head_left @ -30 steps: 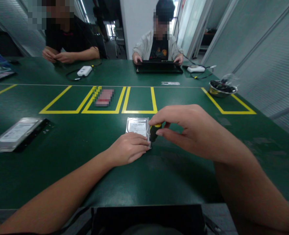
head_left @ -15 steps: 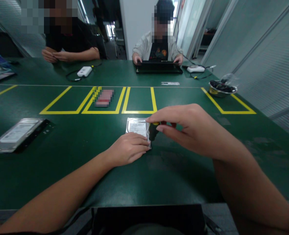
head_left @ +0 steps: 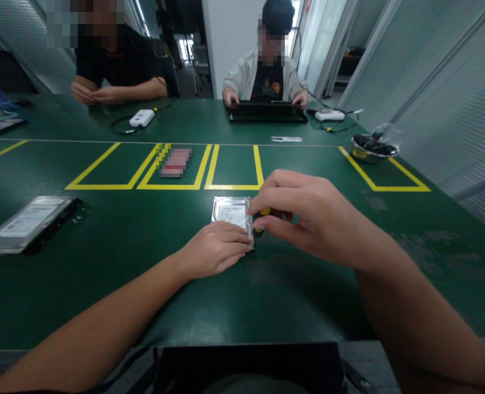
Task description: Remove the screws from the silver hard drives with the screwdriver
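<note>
A silver hard drive (head_left: pixel 231 209) with a white label lies on the green table in front of me. Across its near part rests my left hand (head_left: pixel 214 249), its fingers together and reaching to the drive's right edge, holding it down. My right hand (head_left: pixel 314 219) is at the drive's right side, thumb and fingers closed around a short black and yellow screwdriver (head_left: pixel 266 211). Most of the screwdriver's handle is covered by the fingers, and its tip is hidden.
A larger hard drive (head_left: pixel 31 223) lies to the left. Yellow tape (head_left: pixel 164 186) outlines boxes ahead, one holding a pinkish blurred object (head_left: pixel 177 163). A metal bowl (head_left: pixel 374 152) of dark items stands at the right. Two people sit opposite, one holding a black panel-like device (head_left: pixel 267 112).
My right fingers have shifted lower around the screwdriver, covering more of its handle, and the hand has turned slightly. My left hand and the hard drive have stayed in place.
</note>
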`<state>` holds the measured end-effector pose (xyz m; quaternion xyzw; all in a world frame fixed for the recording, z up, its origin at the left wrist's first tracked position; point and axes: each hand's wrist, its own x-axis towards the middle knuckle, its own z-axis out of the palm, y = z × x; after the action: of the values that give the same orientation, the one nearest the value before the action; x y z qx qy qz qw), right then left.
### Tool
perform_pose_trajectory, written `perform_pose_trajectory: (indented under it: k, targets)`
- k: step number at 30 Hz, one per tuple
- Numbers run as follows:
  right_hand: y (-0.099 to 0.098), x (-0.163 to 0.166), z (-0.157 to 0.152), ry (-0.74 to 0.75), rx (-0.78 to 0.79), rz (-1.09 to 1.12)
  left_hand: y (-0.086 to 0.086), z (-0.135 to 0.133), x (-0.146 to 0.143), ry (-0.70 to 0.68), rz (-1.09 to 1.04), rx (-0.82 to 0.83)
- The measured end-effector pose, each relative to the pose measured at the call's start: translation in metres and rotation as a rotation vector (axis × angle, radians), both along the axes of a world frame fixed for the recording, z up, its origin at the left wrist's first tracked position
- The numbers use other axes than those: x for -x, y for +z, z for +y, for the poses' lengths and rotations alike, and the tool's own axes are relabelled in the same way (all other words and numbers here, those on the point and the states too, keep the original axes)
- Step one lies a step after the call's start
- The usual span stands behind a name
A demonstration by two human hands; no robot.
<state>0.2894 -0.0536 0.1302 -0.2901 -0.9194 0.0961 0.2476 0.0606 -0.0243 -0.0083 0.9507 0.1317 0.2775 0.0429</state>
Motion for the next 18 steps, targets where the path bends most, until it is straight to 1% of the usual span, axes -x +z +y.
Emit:
perform_pose_trajectory:
  k: [3,8,10,14,16,18]
  targets:
    - [0.0020,-0.0021,0.0000,0.053,0.029,0.002,-0.0001,0.0001,0.0001,0.002,-0.002,-0.010]
    - [0.0032,-0.0058,0.0004,0.089,0.009,-0.011,-0.0006,0.0002,0.0005,-0.001,0.003,-0.009]
    - [0.0022,-0.0044,0.0009,0.054,-0.008,-0.027,-0.0009,0.0002,0.0009,0.000,0.008,-0.006]
    - [-0.0024,0.0020,0.0026,-0.099,-0.074,-0.073,-0.0011,0.0001,0.0010,0.002,0.012,0.000]
    - [-0.0047,0.0032,0.0033,-0.083,-0.082,-0.061,-0.0008,0.0000,0.0006,0.004,0.011,0.000]
    - [-0.0056,0.0023,0.0034,-0.024,-0.052,-0.052,-0.0002,-0.0002,0.0000,0.004,0.001,-0.011]
